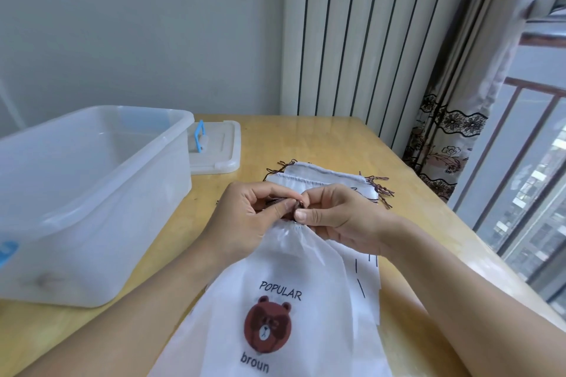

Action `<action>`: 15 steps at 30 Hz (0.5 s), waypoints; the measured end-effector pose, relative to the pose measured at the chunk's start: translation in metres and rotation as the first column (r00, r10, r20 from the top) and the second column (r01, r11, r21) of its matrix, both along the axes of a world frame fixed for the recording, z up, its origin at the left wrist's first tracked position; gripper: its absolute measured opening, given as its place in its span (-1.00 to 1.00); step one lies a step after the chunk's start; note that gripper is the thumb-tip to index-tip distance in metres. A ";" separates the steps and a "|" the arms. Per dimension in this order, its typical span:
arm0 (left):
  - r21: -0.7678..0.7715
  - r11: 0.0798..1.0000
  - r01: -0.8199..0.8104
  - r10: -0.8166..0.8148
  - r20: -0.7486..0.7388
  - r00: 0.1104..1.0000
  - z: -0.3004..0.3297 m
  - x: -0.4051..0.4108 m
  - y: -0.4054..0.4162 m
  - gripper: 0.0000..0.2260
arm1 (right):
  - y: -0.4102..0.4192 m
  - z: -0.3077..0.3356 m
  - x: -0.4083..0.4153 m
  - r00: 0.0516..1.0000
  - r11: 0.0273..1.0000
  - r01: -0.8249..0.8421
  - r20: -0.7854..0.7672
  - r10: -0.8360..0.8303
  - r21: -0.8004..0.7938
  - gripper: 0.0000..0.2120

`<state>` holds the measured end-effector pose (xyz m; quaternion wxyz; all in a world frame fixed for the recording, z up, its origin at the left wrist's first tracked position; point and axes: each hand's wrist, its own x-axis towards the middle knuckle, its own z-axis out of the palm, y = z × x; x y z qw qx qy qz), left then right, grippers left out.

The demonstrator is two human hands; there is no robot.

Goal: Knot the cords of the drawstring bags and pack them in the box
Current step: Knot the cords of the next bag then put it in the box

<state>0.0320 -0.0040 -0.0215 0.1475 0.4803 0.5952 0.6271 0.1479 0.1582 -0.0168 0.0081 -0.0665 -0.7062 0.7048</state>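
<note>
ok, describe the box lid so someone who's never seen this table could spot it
Start at the big translucent box on the left of the wooden table. Just behind its right corner the lid lies flat on the table. It is a low white translucent rectangle with a blue handle standing up on it, unlike the fabric bags nearby.

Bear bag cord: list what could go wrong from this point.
1. Both the left hand and right hand pinch the brown cord at the bear bag neck; a slip could loosen the knot.
2. The other bags lie underneath, so their frayed cords might snag.
</note>
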 end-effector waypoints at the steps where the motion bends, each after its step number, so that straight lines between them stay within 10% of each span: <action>1: -0.008 1.000 0.013 -0.013 0.017 1.000 -0.001 0.000 0.000 -0.90 | 0.000 0.002 0.001 1.000 1.000 -0.012 0.018 0.012 0.016 -0.68; 9: -0.055 0.998 0.037 -0.033 0.055 0.998 -0.001 0.003 0.000 -0.82 | 0.015 0.015 0.016 0.992 0.993 -0.100 0.081 0.096 0.056 -0.92; 15: -0.027 0.999 0.047 -0.044 0.119 0.992 0.003 0.006 -0.001 -0.84 | 0.010 0.011 0.015 0.993 0.982 -0.115 0.008 0.118 -0.149 -0.74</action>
